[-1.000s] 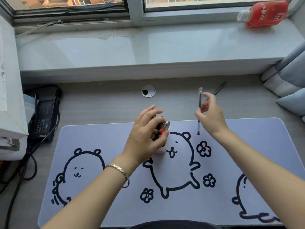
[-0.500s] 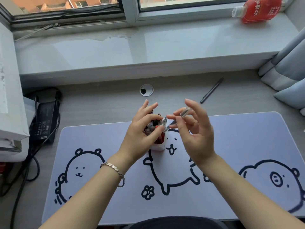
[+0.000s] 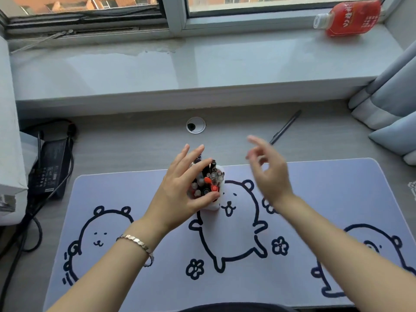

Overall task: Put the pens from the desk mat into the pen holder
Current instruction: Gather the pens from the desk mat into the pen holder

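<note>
A white pen holder [image 3: 215, 204] packed with several pens [image 3: 210, 180] stands near the back edge of the lavender desk mat [image 3: 326, 199] with bear drawings. My left hand [image 3: 186, 190] wraps around the holder's left side, thumb across its front and fingers spread over the pen tops. My right hand [image 3: 269, 172] hovers to the right of the holder, blurred, fingers apart and holding nothing. One dark pen [image 3: 285, 127] lies on the bare desk behind the mat, beyond my right hand.
A round cable grommet [image 3: 195, 125] sits in the desk behind the holder. A black power adapter [image 3: 51, 167] with cables lies at the left beside a white box [image 3: 9, 140]. A red bottle [image 3: 351, 18] lies on the windowsill; grey cushions [image 3: 391, 122] crowd the right.
My right hand brought a clear pen over to the holder and let it go among the others, then drew back to the right with nothing in it. My left hand stayed on the holder.
</note>
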{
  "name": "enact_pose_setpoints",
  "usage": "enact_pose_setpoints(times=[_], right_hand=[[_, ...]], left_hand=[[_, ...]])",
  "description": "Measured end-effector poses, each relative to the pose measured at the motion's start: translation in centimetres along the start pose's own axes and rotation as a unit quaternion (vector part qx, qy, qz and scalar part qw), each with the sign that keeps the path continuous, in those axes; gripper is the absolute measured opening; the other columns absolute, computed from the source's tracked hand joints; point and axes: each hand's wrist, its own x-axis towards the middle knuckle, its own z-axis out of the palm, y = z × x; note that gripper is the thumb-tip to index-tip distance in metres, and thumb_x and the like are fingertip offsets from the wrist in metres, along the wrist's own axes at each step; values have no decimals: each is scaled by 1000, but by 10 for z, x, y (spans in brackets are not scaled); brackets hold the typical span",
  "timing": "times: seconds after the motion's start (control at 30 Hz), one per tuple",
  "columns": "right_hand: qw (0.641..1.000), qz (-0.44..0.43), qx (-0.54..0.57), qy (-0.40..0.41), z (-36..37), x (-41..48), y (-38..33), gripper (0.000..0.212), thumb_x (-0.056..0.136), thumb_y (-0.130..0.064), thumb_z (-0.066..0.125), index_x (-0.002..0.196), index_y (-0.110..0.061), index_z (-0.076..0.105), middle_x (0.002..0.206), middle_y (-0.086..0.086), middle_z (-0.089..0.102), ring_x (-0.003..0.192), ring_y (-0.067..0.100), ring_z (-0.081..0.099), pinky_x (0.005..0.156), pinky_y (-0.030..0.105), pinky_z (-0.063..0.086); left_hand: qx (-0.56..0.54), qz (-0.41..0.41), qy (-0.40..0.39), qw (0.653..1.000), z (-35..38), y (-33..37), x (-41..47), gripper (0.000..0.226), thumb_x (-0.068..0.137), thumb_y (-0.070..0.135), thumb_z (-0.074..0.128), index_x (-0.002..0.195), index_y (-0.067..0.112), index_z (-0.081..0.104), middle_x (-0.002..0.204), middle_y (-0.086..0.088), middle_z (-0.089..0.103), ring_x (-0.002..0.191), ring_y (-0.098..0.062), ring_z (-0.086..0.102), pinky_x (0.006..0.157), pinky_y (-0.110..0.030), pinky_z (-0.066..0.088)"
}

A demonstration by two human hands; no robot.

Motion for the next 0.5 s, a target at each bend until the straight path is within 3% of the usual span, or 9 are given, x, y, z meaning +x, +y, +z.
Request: enact_pose_setpoints(times=[0.07, 0.13, 0.2, 0.27, 0.4, 0.5], right_hand=[[983, 151, -97, 30, -12, 36, 31, 37, 89, -10, 50, 126, -15, 50, 95, 10, 56, 77, 22, 53, 79, 37, 46], [946, 261, -190, -13, -20, 68, 59, 45, 89, -17, 52, 133, -20, 41, 116, 17, 45, 88, 33, 54, 86, 37, 43], [908, 319, -259, -84, -21, 90, 79, 45, 86, -27, 58, 128, -17, 44, 127, 20, 37, 101, 40, 53, 91, 40, 42], [876, 347, -310, -127, -16, 103, 90, 44, 83, -30, 62, 119, -8, 49, 127, 23, 41, 107, 42, 52, 91, 40, 44], [882, 376, -272, -81, -8, 105, 96, 28, 86, -9, 51, 113, -1, 52, 121, 23, 56, 111, 37, 54, 88, 37, 45], [916, 366, -158, -42, -18, 84, 76, 25, 81, -9, 52, 106, -6, 53, 98, 14, 62, 88, 31, 60, 72, 29, 45]], left_hand=[[-30, -17, -7, 999, 0, 1, -1, 61, 69, 55, 56, 127, 43, 40, 141, 41, 16, 141, 4, 8, 105, -2, 7], [-64, -36, -14, 997, -1, 2, -1, 59, 67, 54, 58, 122, 50, 38, 136, 49, 16, 134, 15, 16, 99, 3, 16], [-81, -42, -12, 996, -1, 5, -1, 57, 66, 53, 60, 119, 51, 40, 135, 51, 17, 126, 23, 21, 92, 7, 21], [-83, -43, -8, 996, 0, 6, -1, 55, 65, 52, 60, 118, 50, 42, 135, 50, 19, 124, 25, 23, 91, 8, 21], [-77, -48, -6, 996, 1, 5, 0, 55, 64, 54, 60, 116, 49, 43, 134, 50, 20, 123, 23, 26, 92, 6, 23], [-89, -55, -16, 994, 0, 4, 0, 56, 62, 54, 62, 115, 51, 43, 135, 50, 20, 123, 23, 26, 92, 6, 23]])
